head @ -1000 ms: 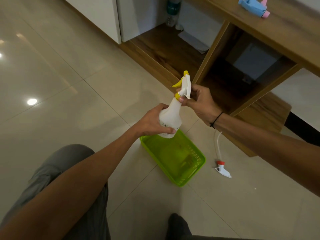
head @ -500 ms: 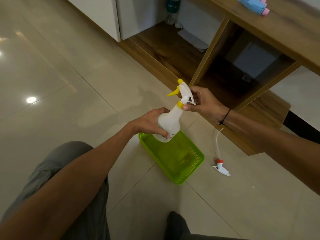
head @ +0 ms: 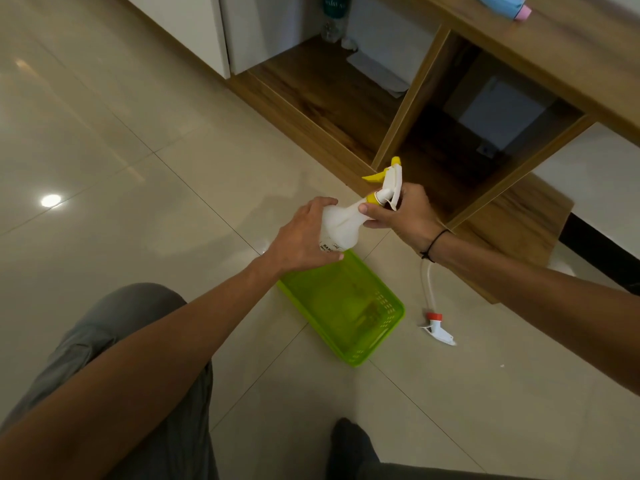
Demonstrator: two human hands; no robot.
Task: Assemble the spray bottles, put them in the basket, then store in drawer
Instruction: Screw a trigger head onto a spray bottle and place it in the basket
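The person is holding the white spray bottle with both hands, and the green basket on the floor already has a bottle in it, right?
Not quite. The head view shows the green basket on the floor is empty. The white spray bottle is indeed held by both hands, left hand on its body, right hand at the neck.

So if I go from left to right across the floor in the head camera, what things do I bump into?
Grey trouser knee → left hand → white spray bottle → right hand → loose red-collared sprayer head.
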